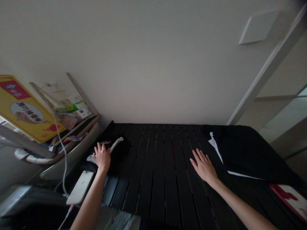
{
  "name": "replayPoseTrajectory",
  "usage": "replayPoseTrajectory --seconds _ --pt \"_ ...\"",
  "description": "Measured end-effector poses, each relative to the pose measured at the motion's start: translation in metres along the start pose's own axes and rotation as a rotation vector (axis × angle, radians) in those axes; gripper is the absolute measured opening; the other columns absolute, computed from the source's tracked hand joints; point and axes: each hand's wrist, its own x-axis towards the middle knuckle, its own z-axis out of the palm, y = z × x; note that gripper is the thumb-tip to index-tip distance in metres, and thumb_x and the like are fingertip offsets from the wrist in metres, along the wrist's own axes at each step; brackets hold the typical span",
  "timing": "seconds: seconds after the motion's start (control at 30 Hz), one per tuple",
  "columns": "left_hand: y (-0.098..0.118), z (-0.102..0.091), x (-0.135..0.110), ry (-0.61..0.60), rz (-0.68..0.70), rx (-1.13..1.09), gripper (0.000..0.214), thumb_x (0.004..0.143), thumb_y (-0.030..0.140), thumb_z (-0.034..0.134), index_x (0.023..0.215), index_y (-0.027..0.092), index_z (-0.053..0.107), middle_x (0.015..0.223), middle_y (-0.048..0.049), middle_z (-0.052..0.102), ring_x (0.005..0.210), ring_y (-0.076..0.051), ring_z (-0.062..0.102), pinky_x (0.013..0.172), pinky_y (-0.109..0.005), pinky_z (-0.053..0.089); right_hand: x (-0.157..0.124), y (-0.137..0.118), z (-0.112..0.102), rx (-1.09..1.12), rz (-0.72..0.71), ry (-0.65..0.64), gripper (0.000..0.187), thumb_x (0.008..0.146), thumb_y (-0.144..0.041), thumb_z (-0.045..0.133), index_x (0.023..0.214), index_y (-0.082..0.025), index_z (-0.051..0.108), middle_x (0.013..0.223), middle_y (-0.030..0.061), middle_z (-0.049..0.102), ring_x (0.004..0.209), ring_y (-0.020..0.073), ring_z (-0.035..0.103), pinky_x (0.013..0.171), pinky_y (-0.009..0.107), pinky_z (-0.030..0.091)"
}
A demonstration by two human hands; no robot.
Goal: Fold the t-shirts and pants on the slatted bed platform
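My left hand (102, 156) lies with fingers stretched out on a dark cloth item (117, 151) with a white strip, at the left end of a black slatted table (158, 166). My right hand (203, 166) rests flat on the slats, fingers spread, holding nothing. Just right of it lies a black garment (244, 150) with a white edge.
A white phone-like slab (80, 187) with a cable lies by my left forearm. A chair piled with a yellow box (21, 108) and papers stands at the left. A red and white object (290, 198) sits at the table's right edge. A plain wall runs behind.
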Motion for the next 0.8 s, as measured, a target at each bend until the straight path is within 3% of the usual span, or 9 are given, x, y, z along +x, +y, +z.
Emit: replayPoseTrajectory --seconds 0.07,0.13,0.23,0.33,0.4,0.43,0.6,0.7,0.8 --pt "-0.009 -0.002 0.006 -0.125 -0.052 0.002 0.033 0.089 0.026 0.042 0.111 0.013 0.063 0.121 -0.019 0.063 0.116 -0.036 0.054 0.089 -0.052 0.042 -0.001 -0.001 -0.002 0.001 -0.001 0.005 0.068 0.095 -0.053 0.022 0.143 -0.009 0.04 0.152 0.0175 0.032 0.139 0.0307 0.03 0.112 0.05 0.026" --pt "-0.011 -0.005 0.008 -0.147 -0.094 -0.014 0.029 0.088 0.024 0.041 0.096 0.012 0.067 0.098 -0.0188 0.07 0.096 -0.036 0.062 0.081 -0.05 0.044 -0.002 -0.001 -0.002 0.003 -0.004 0.009 0.068 0.095 -0.052 0.022 0.143 -0.009 0.038 0.152 0.0176 0.032 0.14 0.0305 0.029 0.112 0.051 0.026" --pt "-0.001 -0.017 0.007 -0.039 -0.123 -0.039 0.033 0.091 0.024 0.035 0.1 0.013 0.064 0.099 -0.0171 0.069 0.096 -0.032 0.062 0.082 -0.046 0.043 -0.003 -0.001 0.0 0.01 -0.008 0.011 0.067 0.095 -0.052 0.022 0.144 -0.009 0.037 0.152 0.0175 0.032 0.14 0.0302 0.029 0.112 0.051 0.026" --pt "0.028 -0.044 -0.002 0.193 -0.024 -0.273 0.033 0.094 0.027 0.032 0.11 0.016 0.058 0.107 -0.0126 0.065 0.1 -0.025 0.06 0.084 -0.035 0.042 -0.002 0.0 0.003 0.021 -0.006 0.014 0.067 0.094 -0.053 0.024 0.144 -0.009 0.038 0.152 0.0173 0.031 0.14 0.0304 0.028 0.112 0.051 0.025" --pt "0.055 -0.069 -0.014 0.306 0.04 -0.507 0.029 0.094 0.032 0.035 0.105 0.019 0.058 0.091 -0.0063 0.064 0.085 -0.021 0.06 0.076 -0.031 0.042 -0.001 -0.001 0.003 0.03 0.0 0.021 0.066 0.094 -0.051 0.025 0.143 -0.01 0.039 0.152 0.0171 0.031 0.14 0.0307 0.028 0.112 0.052 0.025" --pt "0.07 -0.081 -0.022 0.283 0.047 -0.573 0.027 0.093 0.035 0.037 0.101 0.02 0.058 0.081 -0.0025 0.061 0.076 -0.019 0.058 0.07 -0.029 0.041 0.0 -0.001 0.003 0.038 0.004 0.027 0.065 0.093 -0.05 0.026 0.142 -0.009 0.04 0.152 0.0173 0.032 0.14 0.0308 0.029 0.112 0.053 0.025" --pt "0.133 -0.118 -0.064 -0.005 0.174 -0.867 0.027 0.091 0.043 0.042 0.082 0.021 0.054 0.066 0.0051 0.047 0.061 -0.013 0.045 0.059 -0.023 0.035 -0.005 -0.01 -0.006 0.164 0.042 0.11 0.065 0.09 -0.047 0.035 0.142 -0.008 0.036 0.149 0.0203 0.036 0.139 0.0323 0.031 0.11 0.055 0.028" --pt "0.153 -0.102 -0.085 -0.261 0.176 -1.007 0.033 0.09 0.049 0.042 0.075 0.02 0.05 0.066 0.0053 0.045 0.062 -0.012 0.045 0.059 -0.023 0.036 -0.013 -0.023 -0.014 0.359 -0.03 0.142 0.063 0.089 -0.042 0.038 0.144 -0.013 0.033 0.148 0.0175 0.038 0.138 0.0285 0.034 0.109 0.05 0.033" --pt "0.158 -0.064 -0.102 -0.559 0.117 -0.975 0.032 0.088 0.047 0.043 0.074 0.019 0.052 0.067 0.0035 0.05 0.064 -0.014 0.05 0.061 -0.024 0.04 -0.017 -0.037 -0.027 0.534 -0.03 0.116 0.052 0.089 -0.04 0.037 0.134 -0.015 0.045 0.138 0.0156 0.05 0.132 0.0261 0.042 0.108 0.047 0.037"
